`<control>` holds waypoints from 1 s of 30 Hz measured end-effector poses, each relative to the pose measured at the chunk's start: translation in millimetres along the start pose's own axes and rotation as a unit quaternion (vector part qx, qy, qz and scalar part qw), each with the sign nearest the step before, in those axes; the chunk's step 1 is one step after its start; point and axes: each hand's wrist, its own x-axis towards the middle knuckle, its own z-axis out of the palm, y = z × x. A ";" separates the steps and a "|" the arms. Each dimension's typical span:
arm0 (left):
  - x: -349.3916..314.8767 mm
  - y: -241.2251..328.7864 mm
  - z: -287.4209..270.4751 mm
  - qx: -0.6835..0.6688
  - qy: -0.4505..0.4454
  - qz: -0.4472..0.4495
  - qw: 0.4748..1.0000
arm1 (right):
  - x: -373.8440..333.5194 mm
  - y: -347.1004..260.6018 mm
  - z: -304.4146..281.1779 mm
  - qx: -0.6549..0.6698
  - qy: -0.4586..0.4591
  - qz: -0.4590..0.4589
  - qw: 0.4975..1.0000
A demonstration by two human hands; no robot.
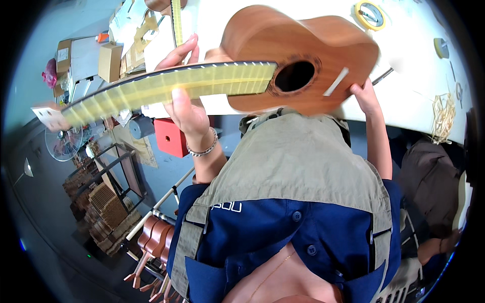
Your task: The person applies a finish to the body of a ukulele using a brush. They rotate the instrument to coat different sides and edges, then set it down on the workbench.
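Note:
A brown wooden ukulele [262,38] without strings spans the view, its body over the white table and its neck reaching left. Yellow masking tape [151,90] covers the fretboard. A pale strip [336,82] lies on the top beyond the sound hole [294,76]. My left hand [191,115] is closed around the middle of the neck, with part of the hand on the near side and fingers showing past the far edge. At the lower right end of the body, my right hand [366,97] grips the rim, thumb on the top and its other fingers mostly hidden.
On the white table [411,96] are a yellow tape roll [370,15], another roll [441,48] and a bundle of pale strips [443,117]. A second taped neck [177,22] lies at the back. Cardboard boxes [109,61] and a red stool [171,137] stand left.

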 end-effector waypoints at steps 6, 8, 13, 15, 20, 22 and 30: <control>-15.1 3.7 -5.3 -0.074 -0.050 -0.118 0.989 | 5.0 35.4 3.7 -0.072 0.087 -0.054 0.992; -13.3 4.3 -0.5 -0.106 -0.045 -0.127 0.985 | 1.5 41.6 4.8 -0.092 0.095 -0.046 0.990; -9.0 7.1 17.1 -0.131 0.082 -0.290 0.945 | -0.4 50.4 10.6 -0.047 0.031 0.039 0.998; 14.0 23.9 43.7 -0.191 0.231 -0.437 0.848 | 14.9 49.9 11.0 -0.082 0.007 -0.111 0.990; -11.3 -22.6 27.9 -0.144 0.085 -0.199 0.966 | -1.6 58.4 14.0 0.008 0.040 -0.235 0.971; -1.2 -18.2 45.6 -0.108 0.077 -0.168 0.977 | -13.9 30.5 23.9 -0.064 0.109 -0.165 0.978; 1.5 -13.1 51.0 0.030 0.072 -0.172 0.982 | -32.4 40.1 56.6 -0.073 0.183 -0.162 0.967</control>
